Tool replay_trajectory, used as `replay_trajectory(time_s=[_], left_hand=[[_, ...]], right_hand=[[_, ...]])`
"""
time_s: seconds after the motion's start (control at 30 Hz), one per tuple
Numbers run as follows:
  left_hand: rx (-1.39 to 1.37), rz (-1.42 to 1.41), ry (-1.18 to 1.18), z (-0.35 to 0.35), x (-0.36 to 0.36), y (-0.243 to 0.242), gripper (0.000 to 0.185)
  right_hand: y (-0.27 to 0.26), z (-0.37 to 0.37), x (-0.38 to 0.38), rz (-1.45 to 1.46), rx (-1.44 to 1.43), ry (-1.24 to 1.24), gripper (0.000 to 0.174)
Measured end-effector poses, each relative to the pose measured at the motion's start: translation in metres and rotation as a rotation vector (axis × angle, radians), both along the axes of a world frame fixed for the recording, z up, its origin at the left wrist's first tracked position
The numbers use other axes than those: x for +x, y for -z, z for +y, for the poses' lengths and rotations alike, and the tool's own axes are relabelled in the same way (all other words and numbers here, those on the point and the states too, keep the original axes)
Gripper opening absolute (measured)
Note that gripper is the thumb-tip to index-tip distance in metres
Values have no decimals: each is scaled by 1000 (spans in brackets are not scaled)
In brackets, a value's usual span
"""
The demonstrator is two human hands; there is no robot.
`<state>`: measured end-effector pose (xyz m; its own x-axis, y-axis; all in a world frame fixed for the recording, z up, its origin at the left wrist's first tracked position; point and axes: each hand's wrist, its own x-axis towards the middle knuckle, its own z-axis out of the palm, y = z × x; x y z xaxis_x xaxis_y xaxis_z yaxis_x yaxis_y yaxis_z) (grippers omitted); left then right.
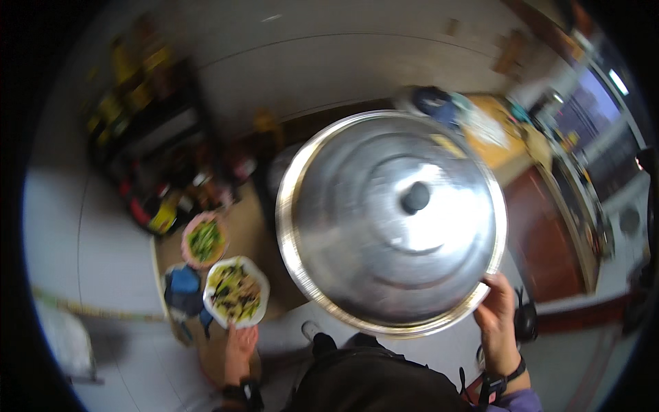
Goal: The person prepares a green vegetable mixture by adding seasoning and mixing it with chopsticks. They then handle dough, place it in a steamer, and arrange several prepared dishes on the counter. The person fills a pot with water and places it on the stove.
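A large round steel lid (350, 206) with a black knob (416, 198) fills the middle of the view. My right hand (497, 311) grips its gold-toned rim at the lower right. At the left, my left hand (241, 342) has the near rim of a white plate (263, 283), thumb on top and the other fingers partly hidden. Sliced cabbage with dark pieces, probably a stir-fry (237, 296), fills that plate. Just behind it stands a pink scallop-edged bowl (186, 247) with chopped greens (205, 239). Whatever lies beneath the lid is hidden.
Blue and dark cloths (184, 291) lie left of the plate on the brown counter (247, 211). A black rack (201, 113) holds several blurred bottles and jars. Bags (481, 123) rest on a yellowish worktop (494, 152) at the back right, above a reddish-brown cabinet (540, 237).
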<state>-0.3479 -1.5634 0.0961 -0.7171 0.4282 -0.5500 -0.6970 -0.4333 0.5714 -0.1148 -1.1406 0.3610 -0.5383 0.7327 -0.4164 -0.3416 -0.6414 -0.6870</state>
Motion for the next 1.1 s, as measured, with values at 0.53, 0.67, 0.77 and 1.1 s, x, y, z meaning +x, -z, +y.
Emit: replay_trajectory(time_s=[0.53, 0.67, 0.77, 1.1], left_hand=[[-60, 283, 810, 319, 159, -147, 58], [-121, 184, 829, 404, 227, -124, 52], [-104, 221, 925, 455, 273, -116, 52], [-181, 267, 1183, 637, 365, -70, 51]], right_hand=[[96, 75, 264, 74, 39, -107, 33], [104, 99, 354, -1, 43, 35, 37], [113, 111, 407, 7, 14, 147, 45], [141, 178, 497, -131, -4, 472, 46]])
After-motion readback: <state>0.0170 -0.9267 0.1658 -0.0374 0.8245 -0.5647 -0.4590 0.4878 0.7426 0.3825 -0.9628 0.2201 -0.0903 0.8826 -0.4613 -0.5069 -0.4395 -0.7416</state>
